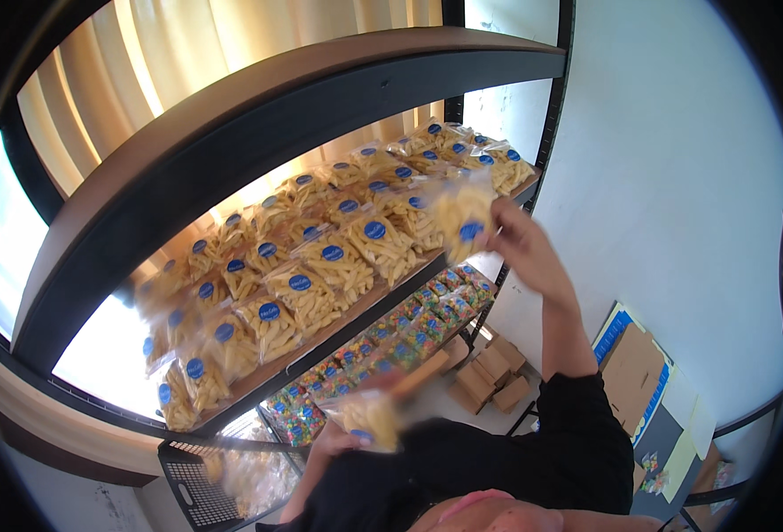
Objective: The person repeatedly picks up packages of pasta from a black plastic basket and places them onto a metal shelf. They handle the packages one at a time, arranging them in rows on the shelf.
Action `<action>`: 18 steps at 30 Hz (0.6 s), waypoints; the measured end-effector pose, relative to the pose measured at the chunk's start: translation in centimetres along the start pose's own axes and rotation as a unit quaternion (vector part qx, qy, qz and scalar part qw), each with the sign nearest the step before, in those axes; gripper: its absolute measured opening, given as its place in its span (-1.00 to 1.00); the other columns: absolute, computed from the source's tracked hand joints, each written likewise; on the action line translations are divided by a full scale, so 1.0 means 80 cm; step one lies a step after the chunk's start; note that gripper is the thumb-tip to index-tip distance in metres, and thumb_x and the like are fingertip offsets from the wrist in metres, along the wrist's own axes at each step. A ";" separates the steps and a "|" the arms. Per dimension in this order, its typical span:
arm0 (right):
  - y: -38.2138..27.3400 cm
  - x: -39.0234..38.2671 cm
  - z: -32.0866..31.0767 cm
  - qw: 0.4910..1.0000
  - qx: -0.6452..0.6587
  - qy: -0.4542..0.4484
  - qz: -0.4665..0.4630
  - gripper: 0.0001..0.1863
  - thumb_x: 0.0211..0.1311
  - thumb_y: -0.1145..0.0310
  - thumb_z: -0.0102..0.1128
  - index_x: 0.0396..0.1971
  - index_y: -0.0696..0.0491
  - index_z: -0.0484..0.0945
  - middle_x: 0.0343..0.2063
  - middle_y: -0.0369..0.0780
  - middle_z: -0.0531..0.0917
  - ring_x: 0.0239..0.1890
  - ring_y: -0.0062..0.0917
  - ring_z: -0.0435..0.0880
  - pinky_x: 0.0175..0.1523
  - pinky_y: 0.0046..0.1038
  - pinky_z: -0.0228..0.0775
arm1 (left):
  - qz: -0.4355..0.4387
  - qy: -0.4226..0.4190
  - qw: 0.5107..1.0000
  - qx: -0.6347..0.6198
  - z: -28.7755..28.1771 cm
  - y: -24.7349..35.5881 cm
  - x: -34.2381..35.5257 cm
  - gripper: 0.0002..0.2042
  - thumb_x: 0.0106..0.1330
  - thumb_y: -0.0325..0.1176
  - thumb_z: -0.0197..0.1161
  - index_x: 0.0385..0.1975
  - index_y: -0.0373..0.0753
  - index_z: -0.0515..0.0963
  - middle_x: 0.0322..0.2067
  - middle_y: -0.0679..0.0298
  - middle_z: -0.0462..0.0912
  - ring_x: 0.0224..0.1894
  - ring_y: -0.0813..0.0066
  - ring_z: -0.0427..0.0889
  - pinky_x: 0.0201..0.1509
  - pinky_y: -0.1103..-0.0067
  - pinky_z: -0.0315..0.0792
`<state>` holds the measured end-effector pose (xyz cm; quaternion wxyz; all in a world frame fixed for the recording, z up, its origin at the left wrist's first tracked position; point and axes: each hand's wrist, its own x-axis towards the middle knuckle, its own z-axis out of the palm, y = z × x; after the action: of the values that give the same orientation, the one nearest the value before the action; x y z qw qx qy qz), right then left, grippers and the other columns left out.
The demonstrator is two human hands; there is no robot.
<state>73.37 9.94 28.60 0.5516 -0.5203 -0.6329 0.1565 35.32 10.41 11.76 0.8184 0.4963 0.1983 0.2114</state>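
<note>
My right hand (524, 239) is closed on a clear bag of pale stick snacks (462, 211) with a blue round label, raised at the right front end of the upper shelf. Rows of similar bags (334, 260) stand along that shelf (298, 355); the raised bag partly hides those behind it. My left hand (332, 443) is low at my front, closed on another bag of pale snacks (365, 417), blurred, in front of the lower shelf of colourful snack bags (413, 316).
A black mesh basket (183, 474) with clear bags is at the lower left. Cardboard boxes (489, 377) lie below the shelves. Boards (631, 372) lean at the white wall (666, 177) on the right. A dark shelf beam (267, 97) arches overhead, with a curtain behind.
</note>
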 end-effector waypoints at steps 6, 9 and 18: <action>0.080 0.132 -0.090 0.979 -0.109 0.154 0.070 -0.52 0.20 0.18 0.28 -0.03 0.20 0.41 -0.30 -0.16 0.61 -0.31 -0.54 0.62 -0.24 -0.51 0.48 | 0.046 -0.019 0.999 -0.013 0.004 0.000 0.033 -0.20 -0.10 -0.29 0.41 0.21 -0.42 0.24 0.16 -0.08 0.35 0.24 0.03 0.35 0.29 0.19 0.30; 0.134 0.198 -0.117 0.956 -0.216 0.188 0.057 -0.55 0.20 0.16 0.26 -0.06 0.17 0.42 -0.38 -0.14 0.63 -0.35 -0.54 0.64 -0.28 -0.51 0.47 | 0.035 0.004 0.999 -0.004 0.010 0.003 0.040 -0.16 -0.13 -0.23 0.40 0.22 -0.43 0.21 0.23 -0.14 0.24 0.32 -0.06 0.24 0.33 0.10 0.24; 0.242 0.308 -0.138 0.932 -0.322 0.109 0.129 -0.56 0.14 0.06 0.27 -0.19 0.13 0.48 -0.33 -0.04 0.68 -0.24 -0.29 0.69 -0.12 -0.35 0.46 | 0.068 0.055 0.996 0.016 0.008 -0.004 0.054 -0.22 -0.09 -0.26 0.40 0.19 -0.43 0.26 0.19 -0.10 0.32 0.28 0.03 0.31 0.28 0.20 0.32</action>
<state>95.99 34.22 30.66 0.3952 -0.7609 -0.5128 -0.0430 39.29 12.13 11.27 0.7815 0.5094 0.2123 0.2908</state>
